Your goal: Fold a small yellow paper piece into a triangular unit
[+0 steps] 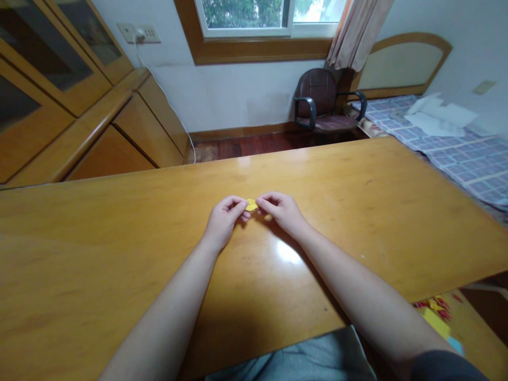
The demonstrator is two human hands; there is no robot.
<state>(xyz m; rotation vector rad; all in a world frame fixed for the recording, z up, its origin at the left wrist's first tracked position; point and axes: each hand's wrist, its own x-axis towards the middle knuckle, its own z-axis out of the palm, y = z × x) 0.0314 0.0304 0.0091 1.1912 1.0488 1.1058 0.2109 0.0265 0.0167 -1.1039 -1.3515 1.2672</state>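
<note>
A small folded piece of yellow paper (251, 205) is held just above the wooden table (119, 254). My left hand (225, 219) pinches its left end between thumb and fingers. On the other side, my right hand (282, 210) grips the right end in the same way. The fingertips cover both ends of the paper, so only its middle shows. Both forearms reach in from the near edge.
Low at the right, a lower surface carries yellow paper sheets (435, 323) and several small red and yellow folded pieces (438, 306). Beyond the table stand an office chair (321, 100), a bed (448, 143) and a wooden cabinet (130, 121).
</note>
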